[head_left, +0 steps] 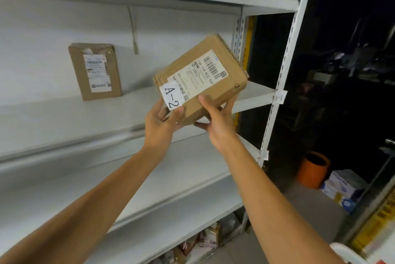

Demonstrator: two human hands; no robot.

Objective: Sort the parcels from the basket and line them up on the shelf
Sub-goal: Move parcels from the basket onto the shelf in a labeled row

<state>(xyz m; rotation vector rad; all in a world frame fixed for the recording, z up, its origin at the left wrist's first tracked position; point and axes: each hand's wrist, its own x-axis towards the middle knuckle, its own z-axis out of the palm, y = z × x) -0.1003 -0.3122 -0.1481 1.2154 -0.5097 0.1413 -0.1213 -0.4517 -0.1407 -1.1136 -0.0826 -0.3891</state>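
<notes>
A brown cardboard parcel (pixel 205 73) with a barcode label and a white tag reading "A-2" is held up in the air in front of the white shelf (pixel 64 118). My left hand (pixel 160 123) grips its lower left corner, thumb near the tag. My right hand (pixel 218 122) holds its lower right edge, thumb on the front face and fingers behind. The parcel tilts to the right. A second brown parcel (pixel 95 71) with a white label stands upright on that shelf, leaning against the back wall, to the left of the held one.
The shelf upright (pixel 280 84) at right carries a small tag "A-1" (pixel 280 97). A lower shelf board (pixel 171 188) lies beneath, with several packages (pixel 208 236) under it near the floor. An orange bin (pixel 314 169) and white-blue boxes (pixel 342 188) sit in the dark aisle at right.
</notes>
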